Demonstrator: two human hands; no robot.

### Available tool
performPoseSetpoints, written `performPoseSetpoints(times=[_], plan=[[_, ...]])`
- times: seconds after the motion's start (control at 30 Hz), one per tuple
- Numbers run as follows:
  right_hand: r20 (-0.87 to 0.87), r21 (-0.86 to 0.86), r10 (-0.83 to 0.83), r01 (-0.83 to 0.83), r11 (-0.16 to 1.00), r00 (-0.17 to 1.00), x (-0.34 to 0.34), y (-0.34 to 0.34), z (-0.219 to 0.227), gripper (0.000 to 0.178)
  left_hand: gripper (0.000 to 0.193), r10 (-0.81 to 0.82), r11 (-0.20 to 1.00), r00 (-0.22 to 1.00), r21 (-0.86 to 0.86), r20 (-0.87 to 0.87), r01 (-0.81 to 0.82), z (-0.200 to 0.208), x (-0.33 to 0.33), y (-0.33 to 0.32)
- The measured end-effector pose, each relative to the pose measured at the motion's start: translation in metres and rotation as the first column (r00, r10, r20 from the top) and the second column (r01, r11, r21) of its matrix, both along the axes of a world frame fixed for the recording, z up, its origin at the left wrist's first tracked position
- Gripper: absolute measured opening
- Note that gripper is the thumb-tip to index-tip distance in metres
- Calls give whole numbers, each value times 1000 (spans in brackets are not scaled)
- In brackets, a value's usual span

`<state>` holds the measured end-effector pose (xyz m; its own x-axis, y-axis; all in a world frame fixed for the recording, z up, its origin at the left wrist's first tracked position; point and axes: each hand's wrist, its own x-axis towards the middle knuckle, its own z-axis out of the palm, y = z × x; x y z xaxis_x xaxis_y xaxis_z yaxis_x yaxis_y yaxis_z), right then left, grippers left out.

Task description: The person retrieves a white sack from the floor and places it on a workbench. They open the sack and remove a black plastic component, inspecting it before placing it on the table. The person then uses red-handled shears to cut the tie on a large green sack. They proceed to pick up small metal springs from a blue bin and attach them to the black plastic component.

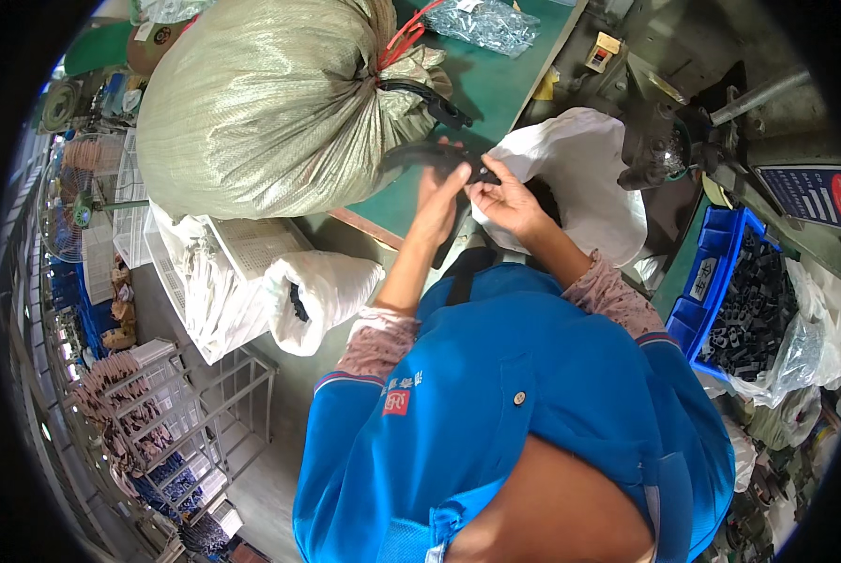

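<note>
Both of my hands are at a long black curved plastic part, partly smeared by motion. My left hand is closed around it, thumb on top. At the part's right end, my right hand pinches it with thumb and fingers; whether a smaller piece sits there I cannot make out. A similar black curved piece lies just beyond, against the tied neck of a large woven sack. Below and right of my hands, a white sack gapes, with something dark inside.
The green table carries a clear bag of small parts. At right stand a machine and a blue bin of small black parts. White crates, a white bag and a metal rack are at left.
</note>
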<state>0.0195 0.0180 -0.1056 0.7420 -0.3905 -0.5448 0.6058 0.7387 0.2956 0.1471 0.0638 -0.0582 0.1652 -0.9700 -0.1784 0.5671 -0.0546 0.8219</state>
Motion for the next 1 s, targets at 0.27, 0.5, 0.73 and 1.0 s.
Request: performPoseSetpoints(times=[0.27,0.5,0.73,1.0], plan=[[-723,-677,-562,-574,461,401,6,-42,-22,32,34,184,972,957,102,223,-211,-4,24,-18],[-568,-823,-277,-525,219,775,20,-82,31,41,21,139,960,984,230,111,-161,27,24,-33],[-544,-823,-83,-512,245,835,4,-101,43,29,20,79,989,996,124,46,-84,16,30,-43],[-583,-779,53,-577,248,811,-6,-108,63,39,15,129,982,979,155,-161,-104,29,32,-45]])
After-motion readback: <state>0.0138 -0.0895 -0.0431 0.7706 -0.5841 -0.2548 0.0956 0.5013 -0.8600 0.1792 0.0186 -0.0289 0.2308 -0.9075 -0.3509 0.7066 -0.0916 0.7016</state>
